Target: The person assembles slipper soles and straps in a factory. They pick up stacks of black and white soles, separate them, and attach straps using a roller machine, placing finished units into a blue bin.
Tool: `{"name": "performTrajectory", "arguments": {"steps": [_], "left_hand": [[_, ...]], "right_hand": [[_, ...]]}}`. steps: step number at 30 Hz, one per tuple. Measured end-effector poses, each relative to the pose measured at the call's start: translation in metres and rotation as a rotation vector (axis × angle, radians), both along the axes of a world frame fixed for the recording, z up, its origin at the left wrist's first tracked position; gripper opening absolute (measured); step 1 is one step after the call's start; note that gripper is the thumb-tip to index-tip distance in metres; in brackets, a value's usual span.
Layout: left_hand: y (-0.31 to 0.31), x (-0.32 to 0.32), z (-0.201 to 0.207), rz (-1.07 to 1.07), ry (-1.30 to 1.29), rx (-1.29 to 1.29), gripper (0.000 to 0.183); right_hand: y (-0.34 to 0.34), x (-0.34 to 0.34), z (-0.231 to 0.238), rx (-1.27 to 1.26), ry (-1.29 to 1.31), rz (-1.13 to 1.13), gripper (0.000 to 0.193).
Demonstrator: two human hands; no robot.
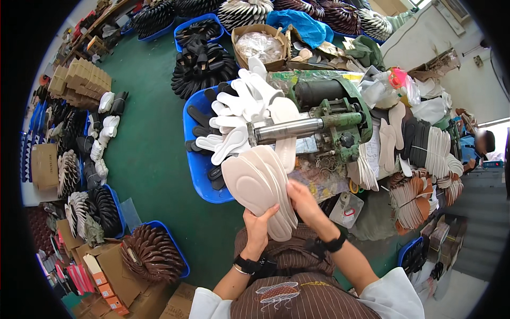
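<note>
My left hand (257, 227) grips the near end of a fanned stack of pale beige shoe insoles (257, 183), held up above my lap. My right hand (304, 203) touches the right edge of the same stack, fingers curled on the top insoles. Just beyond the stack stands a green machine (340, 125) with a steel roller (289, 129) pointing left. White insoles (239, 114) are piled in a blue bin (197, 165) left of the roller. Both wrists wear dark bands.
Stacks of beige and brown insoles (425, 170) lie right of the machine. Blue bins with black (204, 61) and brown insoles (151, 252) stand on the green floor (149, 159). Cardboard boxes (79, 77) line the left. Another person (481, 146) sits at the far right.
</note>
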State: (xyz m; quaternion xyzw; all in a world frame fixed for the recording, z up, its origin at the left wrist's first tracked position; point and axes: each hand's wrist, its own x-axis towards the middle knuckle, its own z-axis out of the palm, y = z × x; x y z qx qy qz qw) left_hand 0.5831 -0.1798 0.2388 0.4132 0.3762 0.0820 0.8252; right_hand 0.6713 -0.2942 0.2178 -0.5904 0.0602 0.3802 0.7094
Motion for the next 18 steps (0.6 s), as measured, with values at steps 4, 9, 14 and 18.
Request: {"name": "performTrajectory", "arguments": {"steps": [4,9,14,18], "left_hand": [[-0.002,-0.007,-0.007,-0.035,0.002,0.013,0.052],[-0.002,-0.004,-0.003,-0.085,0.022,-0.015,0.055],[-0.005,-0.001,-0.007,-0.026,0.014,0.063,0.046],[-0.009,0.001,-0.01,-0.028,-0.024,0.11,0.047]], "right_hand": [[-0.004,0.001,0.026,-0.032,0.076,-0.24,0.031],[-0.018,0.046,-0.005,-0.227,-0.106,-0.146,0.031],[0.0,-0.011,0.006,-0.049,-0.053,-0.188,0.028],[-0.011,0.031,0.001,-0.146,-0.166,-0.376,0.02]]}}
